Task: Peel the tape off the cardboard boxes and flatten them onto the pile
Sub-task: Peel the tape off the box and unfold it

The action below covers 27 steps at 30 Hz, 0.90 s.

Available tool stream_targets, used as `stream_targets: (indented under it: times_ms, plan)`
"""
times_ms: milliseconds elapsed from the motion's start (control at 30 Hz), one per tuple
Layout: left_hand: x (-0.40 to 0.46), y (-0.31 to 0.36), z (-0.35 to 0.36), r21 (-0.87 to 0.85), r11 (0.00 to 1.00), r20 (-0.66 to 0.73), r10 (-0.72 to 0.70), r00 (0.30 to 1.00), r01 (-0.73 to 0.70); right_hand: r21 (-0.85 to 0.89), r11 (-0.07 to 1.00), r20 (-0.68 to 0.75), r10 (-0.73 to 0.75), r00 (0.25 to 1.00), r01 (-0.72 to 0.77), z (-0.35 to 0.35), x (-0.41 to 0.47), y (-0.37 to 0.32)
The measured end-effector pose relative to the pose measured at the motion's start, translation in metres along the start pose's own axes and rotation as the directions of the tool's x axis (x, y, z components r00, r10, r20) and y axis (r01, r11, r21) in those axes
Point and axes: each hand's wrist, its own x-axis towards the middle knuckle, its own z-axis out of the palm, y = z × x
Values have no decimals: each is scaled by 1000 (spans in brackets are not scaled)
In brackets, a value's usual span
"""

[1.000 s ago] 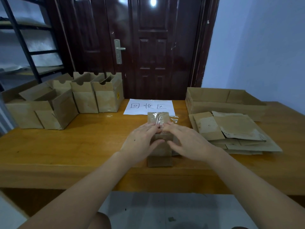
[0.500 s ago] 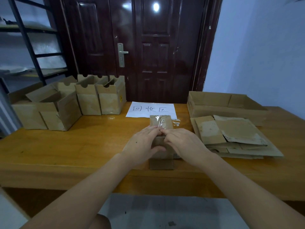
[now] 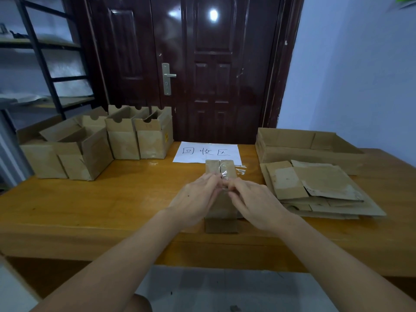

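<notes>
**Q:** Hands first: how were they placed?

**A:** Both met over the small flattened cardboard box [image 3: 221,206] near the front edge of the table [image 3: 90,203]. My left hand [image 3: 195,200] lay on the box's left side, fingers curled toward the middle. My right hand [image 3: 256,203] lay on its right side, fingertips bent in to meet the left. Between them they pinched a strip of clear tape [image 3: 224,177] at the box's centre seam; which fingers held it I could not tell.

**Q:** And the box itself?

**A:** It lay flat, long axis pointing away from me, its far end touching the lower edge of a white paper sign [image 3: 207,152] with handwritten characters. A crumpled bit of clear tape [image 3: 240,170] lay just beside the far right corner.

**Q:** Where was the pile?

**A:** To my right: a pile of flattened cardboard [image 3: 319,190], with a shallow open cardboard tray [image 3: 304,143] behind it.

**Q:** What else was on the table?

**A:** At the far left, a group of upright open boxes [image 3: 121,136] stood side by side. A dark door [image 3: 202,64] stood behind the table, and a metal shelf [image 3: 45,64] at left.
</notes>
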Motion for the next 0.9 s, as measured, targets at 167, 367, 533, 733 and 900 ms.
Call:
stream_targets:
  times_ms: [167,367,533,733,900]
  plan:
    - [-1,0,2,23,1000,36,-11,999,10,28,999,-21,39,999,-38,4,3,2]
    - [-1,-7,1,21,999,41,-38,998,37,67,996,-26,58,998,-56,8,2,2]
    - [1,-8,0,22,999,64,-39,997,38,68,997,-20,43,999,-41,6,1,1]
    - [1,-5,-1,126,992,58,-4,998,-3,36,999,-17,25,1000,-25,9,0,0]
    - [2,-11,4,186,981,41,44,998,-51,-4,1000,-62,13,998,-14,13,0,1]
